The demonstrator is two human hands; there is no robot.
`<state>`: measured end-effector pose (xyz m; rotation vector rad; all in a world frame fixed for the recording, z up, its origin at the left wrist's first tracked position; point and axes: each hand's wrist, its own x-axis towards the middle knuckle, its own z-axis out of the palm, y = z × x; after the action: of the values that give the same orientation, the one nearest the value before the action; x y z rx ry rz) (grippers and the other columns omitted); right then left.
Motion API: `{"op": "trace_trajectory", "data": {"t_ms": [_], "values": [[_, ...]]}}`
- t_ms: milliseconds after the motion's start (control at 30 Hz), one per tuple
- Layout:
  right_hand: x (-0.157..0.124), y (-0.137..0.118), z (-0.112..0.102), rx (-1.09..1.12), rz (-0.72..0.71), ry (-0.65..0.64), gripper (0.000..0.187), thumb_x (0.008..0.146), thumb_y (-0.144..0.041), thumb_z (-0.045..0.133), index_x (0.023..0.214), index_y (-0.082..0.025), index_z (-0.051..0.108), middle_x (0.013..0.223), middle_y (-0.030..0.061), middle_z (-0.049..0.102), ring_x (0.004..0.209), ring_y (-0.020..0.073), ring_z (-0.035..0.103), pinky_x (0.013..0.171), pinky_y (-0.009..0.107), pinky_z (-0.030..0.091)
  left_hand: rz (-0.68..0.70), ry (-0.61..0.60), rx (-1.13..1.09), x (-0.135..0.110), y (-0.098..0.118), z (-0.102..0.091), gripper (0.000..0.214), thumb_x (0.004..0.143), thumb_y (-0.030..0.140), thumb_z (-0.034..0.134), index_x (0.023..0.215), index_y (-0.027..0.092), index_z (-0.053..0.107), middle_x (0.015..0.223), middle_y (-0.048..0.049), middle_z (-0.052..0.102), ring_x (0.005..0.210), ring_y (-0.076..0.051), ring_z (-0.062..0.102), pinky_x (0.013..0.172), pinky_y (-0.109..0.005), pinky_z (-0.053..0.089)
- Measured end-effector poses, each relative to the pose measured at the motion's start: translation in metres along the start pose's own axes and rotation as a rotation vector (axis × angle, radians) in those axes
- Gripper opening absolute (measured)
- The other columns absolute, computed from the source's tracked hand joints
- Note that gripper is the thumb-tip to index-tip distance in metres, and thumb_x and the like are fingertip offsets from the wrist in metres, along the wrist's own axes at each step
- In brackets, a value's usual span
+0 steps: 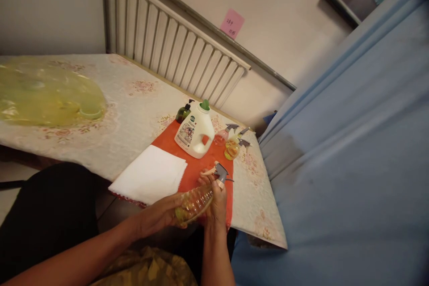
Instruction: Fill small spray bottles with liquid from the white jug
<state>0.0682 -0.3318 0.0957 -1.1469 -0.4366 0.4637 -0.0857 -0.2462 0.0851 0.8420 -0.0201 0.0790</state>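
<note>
One translucent yellow plastic bag (pixel 47 94), glossy and puffed, lies at far left between the far and near edges of the table (pixel 130 129), which has a floral-printed covering. At the near edge we note a folded white sheet (pixel 150 176), matte, rough along one side, beside an orange cloth (pixel 192 172). Our left hand (pixel 167 208) is curled about the base end of a ribbed spray bottle (pixel 197 203), clear with a yellow tint, held tilted over the cloth's near-edge end. Toward the far edge we record a dark green pump bottle (pixel 182 115), rounded, then an opaque cream jug (pixel 192 136) with a moulded handle and something green at its mouth. Our right hand (pixel 217 194) grips the ribbed bottle's neck under its grey trigger head. Near the far right corner stand a pink spray bottle (pixel 220 137) and two yellow spray bottles (pixel 231 151), smooth and see-through. Beside the right edge, a blue curtain (pixel 335 143) hangs in soft folds.
</note>
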Motion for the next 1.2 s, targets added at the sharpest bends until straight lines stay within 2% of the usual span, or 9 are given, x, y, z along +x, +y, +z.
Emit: {"op": "trace_trajectory", "data": {"t_ms": [67, 233, 433, 500, 667, 900, 1067, 1200], "values": [[0.001, -0.001, 0.000, -0.020, 0.003, 0.009, 0.048, 0.077, -0.046, 0.068, 0.112, -0.013, 0.067, 0.110, 0.0127, 0.073, 0.102, 0.0266, 0.069, 0.092, 0.043, 0.054, -0.043, -0.031, -0.040, 0.000, -0.001, -0.002, 0.043, 0.094, 0.044, 0.052, 0.125, 0.017, 0.065, 0.119, -0.0142, 0.068, 0.107, -0.029, 0.063, 0.084, -0.037, 0.052], [0.002, 0.003, -0.003, -0.030, -0.002, 0.015, 0.045, 0.076, -0.046, 0.069, 0.109, -0.015, 0.068, 0.111, 0.0114, 0.073, 0.103, 0.0256, 0.069, 0.089, 0.039, 0.054, -0.085, -0.005, -0.040, 0.000, 0.001, 0.000, 0.044, 0.093, 0.046, 0.054, 0.125, 0.018, 0.065, 0.123, -0.0130, 0.067, 0.110, -0.030, 0.062, 0.084, -0.036, 0.052], [-0.002, 0.004, -0.006, -0.088, 0.023, 0.101, 0.035, 0.074, -0.043, 0.070, 0.096, -0.016, 0.068, 0.094, 0.0081, 0.076, 0.082, 0.0219, 0.071, 0.080, 0.034, 0.054, -0.073, 0.013, -0.055, -0.001, 0.002, -0.001, 0.048, 0.094, 0.047, 0.051, 0.131, 0.019, 0.062, 0.123, -0.0116, 0.068, 0.110, -0.031, 0.062, 0.086, -0.038, 0.051], [-0.002, 0.005, -0.005, -0.088, 0.029, 0.083, 0.036, 0.074, -0.042, 0.070, 0.098, -0.015, 0.069, 0.096, 0.0090, 0.076, 0.084, 0.0220, 0.071, 0.081, 0.034, 0.054, -0.069, 0.007, -0.056, -0.001, 0.000, -0.003, 0.048, 0.095, 0.048, 0.050, 0.130, 0.019, 0.063, 0.125, -0.0126, 0.068, 0.108, -0.030, 0.063, 0.086, -0.037, 0.051], [-0.001, 0.006, -0.002, 0.013, 0.002, 0.013, 0.051, 0.075, -0.041, 0.070, 0.117, -0.014, 0.064, 0.110, 0.0109, 0.073, 0.095, 0.0235, 0.070, 0.086, 0.037, 0.054, -0.079, 0.004, -0.068, -0.001, -0.005, -0.007, 0.045, 0.095, 0.042, 0.051, 0.130, 0.016, 0.062, 0.124, -0.0142, 0.067, 0.106, -0.028, 0.063, 0.085, -0.037, 0.051], [-0.004, 0.008, -0.004, -0.034, 0.054, 0.099, 0.031, 0.072, -0.038, 0.074, 0.092, -0.015, 0.067, 0.083, 0.0047, 0.075, 0.080, 0.0198, 0.070, 0.080, 0.033, 0.053, -0.065, 0.013, -0.046, 0.001, -0.008, -0.015, 0.045, 0.096, 0.044, 0.049, 0.131, 0.018, 0.061, 0.126, -0.0134, 0.067, 0.106, -0.028, 0.063, 0.085, -0.037, 0.052], [-0.005, 0.012, -0.004, 0.016, 0.040, 0.036, 0.037, 0.075, -0.041, 0.071, 0.102, -0.016, 0.066, 0.093, 0.0066, 0.075, 0.082, 0.0196, 0.071, 0.078, 0.031, 0.053, -0.067, 0.004, -0.072, 0.000, -0.011, -0.017, 0.041, 0.098, 0.041, 0.048, 0.128, 0.017, 0.063, 0.124, -0.0147, 0.067, 0.106, -0.028, 0.063, 0.083, -0.037, 0.052], [-0.006, 0.007, -0.002, -0.028, 0.048, 0.090, 0.035, 0.074, -0.039, 0.071, 0.099, -0.016, 0.067, 0.089, 0.0055, 0.075, 0.076, 0.0175, 0.069, 0.075, 0.029, 0.052, -0.069, 0.017, -0.089, 0.000, -0.015, -0.022, 0.042, 0.097, 0.042, 0.049, 0.127, 0.016, 0.063, 0.118, -0.0148, 0.068, 0.103, -0.027, 0.064, 0.081, -0.036, 0.054]]}}
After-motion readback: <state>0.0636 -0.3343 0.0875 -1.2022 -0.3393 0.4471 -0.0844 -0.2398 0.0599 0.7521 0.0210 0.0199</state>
